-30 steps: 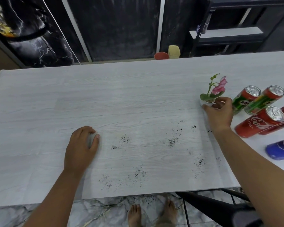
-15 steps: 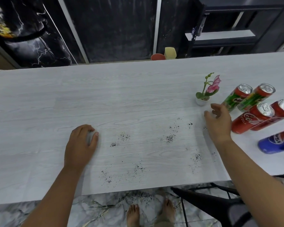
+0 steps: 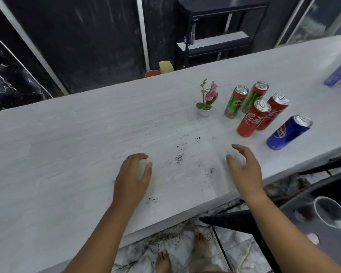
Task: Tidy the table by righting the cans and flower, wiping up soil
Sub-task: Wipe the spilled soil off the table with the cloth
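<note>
White table (image 3: 67, 154), scattered soil (image 3: 178, 159) between empty hands, cans (image 3: 252, 119) beyond.

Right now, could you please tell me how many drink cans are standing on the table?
5, clustered right of the flower pot: Milo can, green-and-red can behind it, front Coca-Cola can, rear Coca-Cola can, Pepsi can nearest the edge. A blurred blue item at far right may be another.

**A room in a home, by the look of it**

Bare feet (image 3: 202, 251) stand on a marble-patterned tile floor (image 3: 236, 255). A long table (image 3: 67, 154) with a white wood-grain top runs before dark panelled walls (image 3: 91, 42), a dark shelf unit (image 3: 219, 38) at the far side. Soft-drink cans (image 3: 253, 119) and a small potted flower (image 3: 206, 101) stand on it.
</note>
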